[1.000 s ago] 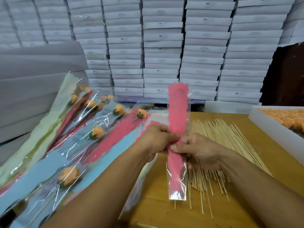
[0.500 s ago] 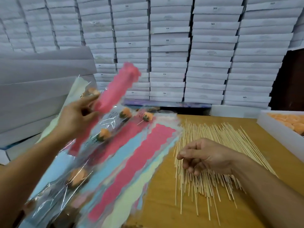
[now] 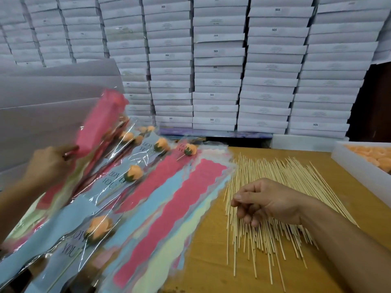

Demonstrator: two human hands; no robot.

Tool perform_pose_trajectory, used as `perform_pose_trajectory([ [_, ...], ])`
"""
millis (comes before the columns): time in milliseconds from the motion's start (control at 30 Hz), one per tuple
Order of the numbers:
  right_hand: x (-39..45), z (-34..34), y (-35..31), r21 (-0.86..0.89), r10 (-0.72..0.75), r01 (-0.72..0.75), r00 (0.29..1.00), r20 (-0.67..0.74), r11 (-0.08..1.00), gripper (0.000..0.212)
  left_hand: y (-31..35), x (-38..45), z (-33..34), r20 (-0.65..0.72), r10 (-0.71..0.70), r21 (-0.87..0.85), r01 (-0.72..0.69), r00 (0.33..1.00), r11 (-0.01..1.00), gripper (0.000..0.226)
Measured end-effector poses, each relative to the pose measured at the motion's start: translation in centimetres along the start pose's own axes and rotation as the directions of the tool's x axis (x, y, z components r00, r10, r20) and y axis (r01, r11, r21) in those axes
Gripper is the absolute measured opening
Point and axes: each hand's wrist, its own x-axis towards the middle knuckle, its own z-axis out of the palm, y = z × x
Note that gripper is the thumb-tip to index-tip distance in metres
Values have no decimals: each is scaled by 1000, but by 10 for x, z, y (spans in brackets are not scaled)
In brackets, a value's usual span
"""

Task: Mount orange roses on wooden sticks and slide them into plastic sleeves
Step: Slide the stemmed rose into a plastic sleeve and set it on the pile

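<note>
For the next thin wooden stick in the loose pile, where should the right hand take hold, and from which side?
Probably pinch a thin wooden stick near its near end, coming from above. Those ends fan apart over the wooden table, while further up the sticks lie packed. The right hand hovers there.

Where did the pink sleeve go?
In the head view it is on the left: the left hand holds the pink sleeve up over the pile of wrapped roses.
</note>
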Motion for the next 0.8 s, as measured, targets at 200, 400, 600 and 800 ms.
perform_pose_trajectory([
  [200,0,0,0,-1,2,-2,1000,-1,1000,22,10,-9,20,106,41,243,-66,994,968,30],
  [400,0,0,1,0,6,-6,1000,-1,1000,21,33,-19,27,196,-159,394,70,968,916,56],
  [600,0,0,1,0,2,-2,1000,-6,1000,22,41,-26,36,253,-189,497,41,949,867,50],
  [800,-1,-2,-1,4,-8,8,1000,0,1000,25,45,-24,25,206,-154,531,21,966,847,48],
])
